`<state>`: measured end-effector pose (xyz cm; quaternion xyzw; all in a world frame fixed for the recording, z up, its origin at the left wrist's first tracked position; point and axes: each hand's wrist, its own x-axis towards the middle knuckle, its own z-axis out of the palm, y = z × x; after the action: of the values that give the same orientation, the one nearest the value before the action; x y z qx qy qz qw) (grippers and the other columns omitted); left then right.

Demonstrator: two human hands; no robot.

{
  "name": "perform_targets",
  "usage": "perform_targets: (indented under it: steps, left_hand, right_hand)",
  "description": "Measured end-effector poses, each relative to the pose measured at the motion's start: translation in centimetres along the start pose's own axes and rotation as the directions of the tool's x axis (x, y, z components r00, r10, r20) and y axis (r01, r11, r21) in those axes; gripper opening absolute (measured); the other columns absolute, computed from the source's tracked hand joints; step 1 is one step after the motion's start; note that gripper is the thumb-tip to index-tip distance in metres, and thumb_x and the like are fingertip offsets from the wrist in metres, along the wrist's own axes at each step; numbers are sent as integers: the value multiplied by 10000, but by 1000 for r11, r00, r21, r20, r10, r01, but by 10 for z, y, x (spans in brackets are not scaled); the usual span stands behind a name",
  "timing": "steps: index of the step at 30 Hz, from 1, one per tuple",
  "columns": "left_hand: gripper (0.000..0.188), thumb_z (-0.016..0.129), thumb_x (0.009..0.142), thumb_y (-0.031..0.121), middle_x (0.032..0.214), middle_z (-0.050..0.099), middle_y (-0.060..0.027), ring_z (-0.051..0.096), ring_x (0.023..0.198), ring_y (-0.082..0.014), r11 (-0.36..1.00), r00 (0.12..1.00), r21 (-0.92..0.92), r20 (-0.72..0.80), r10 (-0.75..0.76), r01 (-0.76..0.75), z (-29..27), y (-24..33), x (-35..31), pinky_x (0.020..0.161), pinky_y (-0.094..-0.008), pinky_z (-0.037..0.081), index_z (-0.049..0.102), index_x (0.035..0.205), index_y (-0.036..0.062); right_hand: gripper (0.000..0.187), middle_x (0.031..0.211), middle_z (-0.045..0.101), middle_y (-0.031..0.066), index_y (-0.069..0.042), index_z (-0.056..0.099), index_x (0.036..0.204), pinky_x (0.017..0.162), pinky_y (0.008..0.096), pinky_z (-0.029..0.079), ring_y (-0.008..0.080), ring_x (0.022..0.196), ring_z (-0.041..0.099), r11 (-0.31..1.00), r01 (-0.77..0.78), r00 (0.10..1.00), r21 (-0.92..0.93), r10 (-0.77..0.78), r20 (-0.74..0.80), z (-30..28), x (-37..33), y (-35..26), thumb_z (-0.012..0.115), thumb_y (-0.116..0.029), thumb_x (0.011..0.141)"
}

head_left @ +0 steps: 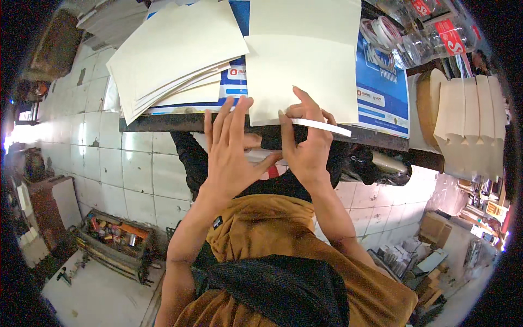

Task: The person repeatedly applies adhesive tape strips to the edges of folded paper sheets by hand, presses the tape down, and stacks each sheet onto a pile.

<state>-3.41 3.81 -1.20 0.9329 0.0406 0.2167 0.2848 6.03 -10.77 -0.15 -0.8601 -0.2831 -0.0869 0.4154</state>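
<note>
Cream rectangular paper sheet [308,71], creased crosswise, at 1 o'clock. Right hand [309,150]: fingers gripping slim flat white strip [329,127]. Left hand [230,147]: fingers spread, extended.

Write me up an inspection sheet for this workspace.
Surface: dark-edged table, blue printed covering.
Job's things: creased cream sheet; white strip, its exact kind unclear.
Clutter: fanned cream papers left; tape rolls and clear bottles right.
Hands: left hand open near the sheet's left edge; right hand holding the strip.
Cables: nothing seen.
Surroundings: tiled floor, filled crate lower left.
</note>
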Motion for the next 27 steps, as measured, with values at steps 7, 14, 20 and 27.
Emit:
perform_targets:
  steps: [7, 14, 20, 27]
  left_hand:
    - [977, 774, 790, 162, 1528, 492, -170, 319, 1500, -412, 993, 991, -113, -127, -49, 35, 8, 13, -28, 1229, -640, 58, 222, 1568, -45]
    - [963, 762, 795, 161, 1512, 511, -173, 314, 1504, -404, 997, 996, -66, -78, -50, 45, 14, 13, -34, 1230, -642, 53, 225, 1567, -44]
    - [890, 760, 841, 240, 1454, 550, -141, 314, 1507, -381, 997, 998, 66, -37, -49, 52, 20, 11, -36, 1226, -649, 61, 296, 1562, 3]
    - [810, 735, 888, 299, 1453, 520, -126, 332, 1484, -387, 988, 997, 147, -71, -34, 44, 32, 9, -37, 1220, -650, 113, 362, 1559, 41]
  right_hand:
    - [490, 878, 658, 4, -125, 569, 1398, 1016, 479, 341, 210, 920, 632, 999, -31, 999, 40, 32, -40, 4, -2, -2, 702, -189, 930]
    - [503, 867, 667, -6, -125, 581, 1390, 1016, 482, 340, 206, 935, 636, 998, -51, 998, 36, 52, -27, 3, -2, -4, 719, -184, 910]
    - [538, 968, 707, 44, -68, 573, 1386, 1023, 482, 365, 249, 990, 646, 998, -62, 998, 10, 62, 17, -18, -1, -9, 742, -266, 915]
    - [397, 1213, 726, 145, 5, 551, 1419, 794, 225, 508, 167, 1141, 660, 630, -374, 855, 680, 519, -11, -83, 9, 15, 507, -182, 1071]
